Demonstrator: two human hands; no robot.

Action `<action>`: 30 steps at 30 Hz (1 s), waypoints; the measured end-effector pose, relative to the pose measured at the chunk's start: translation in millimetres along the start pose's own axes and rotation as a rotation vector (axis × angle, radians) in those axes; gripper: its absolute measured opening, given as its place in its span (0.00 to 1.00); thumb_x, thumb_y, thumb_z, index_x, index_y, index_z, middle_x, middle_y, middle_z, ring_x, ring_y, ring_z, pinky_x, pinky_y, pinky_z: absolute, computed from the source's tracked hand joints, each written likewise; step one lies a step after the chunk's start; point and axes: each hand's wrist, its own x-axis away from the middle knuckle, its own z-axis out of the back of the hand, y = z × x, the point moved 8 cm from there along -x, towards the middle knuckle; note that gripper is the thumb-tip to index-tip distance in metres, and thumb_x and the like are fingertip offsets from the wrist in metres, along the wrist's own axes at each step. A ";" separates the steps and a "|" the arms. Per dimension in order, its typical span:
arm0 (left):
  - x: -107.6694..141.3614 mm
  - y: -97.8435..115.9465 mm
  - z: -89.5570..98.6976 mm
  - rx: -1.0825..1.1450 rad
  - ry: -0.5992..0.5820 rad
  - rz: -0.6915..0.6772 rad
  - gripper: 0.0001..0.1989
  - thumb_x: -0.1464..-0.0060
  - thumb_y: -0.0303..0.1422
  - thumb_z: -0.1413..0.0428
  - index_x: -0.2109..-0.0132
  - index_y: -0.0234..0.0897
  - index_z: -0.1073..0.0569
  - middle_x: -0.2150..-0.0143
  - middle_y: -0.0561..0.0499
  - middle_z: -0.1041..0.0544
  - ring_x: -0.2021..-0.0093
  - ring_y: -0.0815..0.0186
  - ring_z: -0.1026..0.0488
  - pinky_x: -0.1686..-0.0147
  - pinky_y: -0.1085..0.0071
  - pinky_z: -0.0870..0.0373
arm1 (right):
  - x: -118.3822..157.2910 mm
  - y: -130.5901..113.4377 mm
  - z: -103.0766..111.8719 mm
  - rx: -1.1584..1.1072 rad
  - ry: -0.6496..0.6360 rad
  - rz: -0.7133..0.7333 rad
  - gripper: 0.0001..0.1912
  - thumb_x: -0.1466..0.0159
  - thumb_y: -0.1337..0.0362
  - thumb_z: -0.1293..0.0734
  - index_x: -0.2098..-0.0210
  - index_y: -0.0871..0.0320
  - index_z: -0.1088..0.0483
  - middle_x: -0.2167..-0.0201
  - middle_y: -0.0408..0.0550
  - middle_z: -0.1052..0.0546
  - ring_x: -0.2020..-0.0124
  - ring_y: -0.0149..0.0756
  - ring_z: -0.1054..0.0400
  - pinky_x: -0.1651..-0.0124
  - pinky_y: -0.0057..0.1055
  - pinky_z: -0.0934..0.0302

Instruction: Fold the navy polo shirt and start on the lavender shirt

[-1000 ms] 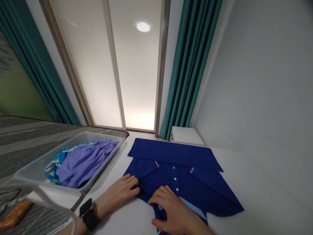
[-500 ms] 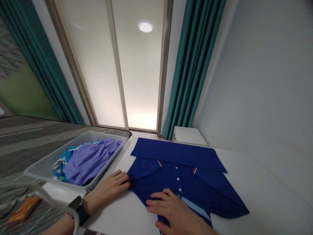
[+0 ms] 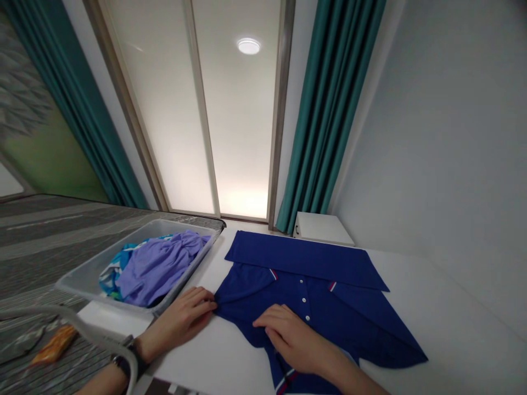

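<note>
Partly, the right hand (image 3: 293, 336) covers the shirt (image 3: 253, 288).

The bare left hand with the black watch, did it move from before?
Yes. The bare left hand moved left, closer to the see-through plastic tub.

The room is dimly lit; a soft glow is given off low in the frosted white glass door panels (image 3: 241, 164), where a round white light (image 3: 248, 46) is mirrored; straight edges are slanted by wide-angle distortion; the corners are darkened; fine detail is slightly softened.
</note>
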 end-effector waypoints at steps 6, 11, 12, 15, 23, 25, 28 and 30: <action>3.9 -6.1 -1.3 0.074 0.021 0.097 0.10 0.36 0.28 0.52 0.56 0.40 0.26 0.57 0.46 0.27 0.57 0.63 0.29 0.56 0.68 0.31 | -36.3 3.2 -14.4 0.250 0.055 0.031 0.25 0.33 0.65 0.39 0.37 0.56 0.39 0.35 0.53 0.39 0.35 0.42 0.48 0.35 0.41 0.51; 4.3 -8.4 -4.0 0.079 -0.001 0.127 0.09 0.36 0.27 0.53 0.57 0.39 0.28 0.57 0.46 0.29 0.57 0.64 0.30 0.57 0.68 0.32 | -38.8 16.4 -45.8 0.256 -0.088 0.025 0.28 0.29 0.56 0.46 0.31 0.56 0.50 0.30 0.50 0.51 0.29 0.41 0.61 0.30 0.45 0.64; 4.3 -8.6 -4.1 0.079 0.003 0.129 0.09 0.36 0.27 0.53 0.58 0.39 0.28 0.57 0.46 0.29 0.57 0.64 0.30 0.57 0.68 0.32 | -37.7 16.8 -48.3 0.251 -0.110 0.037 0.28 0.28 0.56 0.47 0.31 0.55 0.52 0.29 0.48 0.51 0.29 0.40 0.63 0.29 0.45 0.66; 4.2 -6.9 -3.1 0.080 0.017 0.122 0.08 0.37 0.27 0.52 0.58 0.39 0.28 0.57 0.47 0.29 0.57 0.63 0.30 0.56 0.67 0.33 | -35.5 15.6 -47.8 0.239 -0.138 0.051 0.28 0.27 0.55 0.49 0.30 0.54 0.54 0.29 0.45 0.53 0.29 0.38 0.66 0.29 0.46 0.70; 0.8 -9.8 -2.3 0.117 0.027 0.184 0.10 0.36 0.32 0.50 0.65 0.38 0.28 0.63 0.49 0.27 0.62 0.64 0.30 0.60 0.69 0.34 | -30.2 -7.1 -40.9 0.177 -0.184 0.135 0.27 0.27 0.56 0.49 0.30 0.53 0.54 0.30 0.45 0.51 0.29 0.34 0.63 0.29 0.43 0.73; -0.9 -14.8 -6.2 0.131 0.047 0.246 0.09 0.37 0.33 0.49 0.65 0.38 0.29 0.66 0.49 0.27 0.63 0.64 0.30 0.62 0.69 0.35 | -27.5 -13.7 -42.8 0.167 -0.212 0.168 0.29 0.27 0.55 0.48 0.30 0.54 0.55 0.30 0.47 0.51 0.29 0.34 0.62 0.29 0.42 0.72; -1.7 -23.4 -13.3 0.126 0.102 0.388 0.06 0.39 0.35 0.47 0.59 0.38 0.28 0.67 0.51 0.27 0.66 0.63 0.30 0.64 0.67 0.35 | -25.1 -17.6 -45.0 0.167 -0.236 0.172 0.31 0.28 0.53 0.46 0.30 0.55 0.57 0.29 0.48 0.53 0.29 0.35 0.63 0.29 0.42 0.73; -1.5 -26.0 -17.8 0.099 0.117 0.461 0.07 0.40 0.35 0.46 0.57 0.38 0.28 0.67 0.50 0.27 0.65 0.61 0.30 0.63 0.65 0.36 | -24.5 -18.2 -45.6 0.162 -0.239 0.166 0.32 0.29 0.52 0.45 0.30 0.54 0.57 0.29 0.48 0.54 0.29 0.35 0.64 0.29 0.43 0.74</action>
